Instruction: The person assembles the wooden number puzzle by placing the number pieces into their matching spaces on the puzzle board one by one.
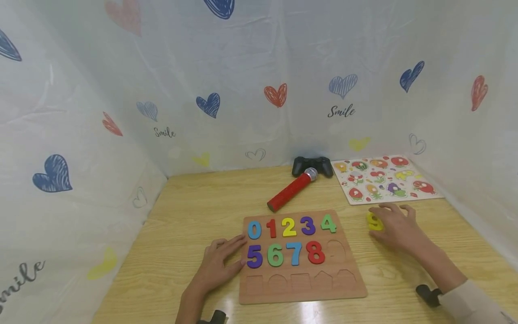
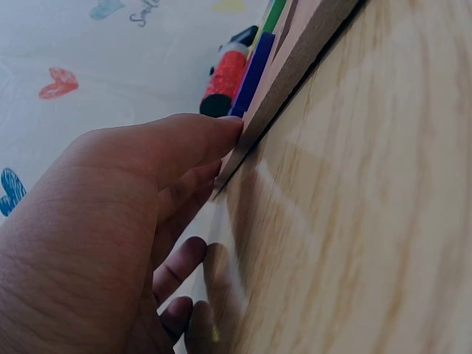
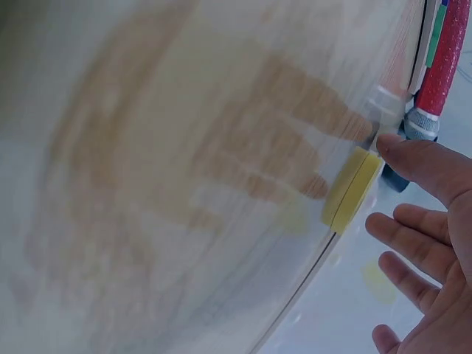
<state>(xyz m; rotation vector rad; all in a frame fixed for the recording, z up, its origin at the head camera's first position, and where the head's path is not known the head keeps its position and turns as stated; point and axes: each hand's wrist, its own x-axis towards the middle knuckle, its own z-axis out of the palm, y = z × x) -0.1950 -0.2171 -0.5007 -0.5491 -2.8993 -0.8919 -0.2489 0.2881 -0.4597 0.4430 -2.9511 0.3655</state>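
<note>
A wooden number board lies on the table with coloured digits 0 to 8 in its upper rows. The slot right of the red 8 shows bare wood. My left hand touches the board's left edge with extended fingers, beside the purple 5. To the board's right, a yellow number 9 rests on the table. Over it reaches my right hand, thumb and fingers spread around it. In the right wrist view the thumb meets the yellow piece's edge; the other fingers look apart from it.
Behind the board lie a red microphone and a black game controller. A fruit picture board is at the back right. A curtain printed with hearts encloses the table's back and sides.
</note>
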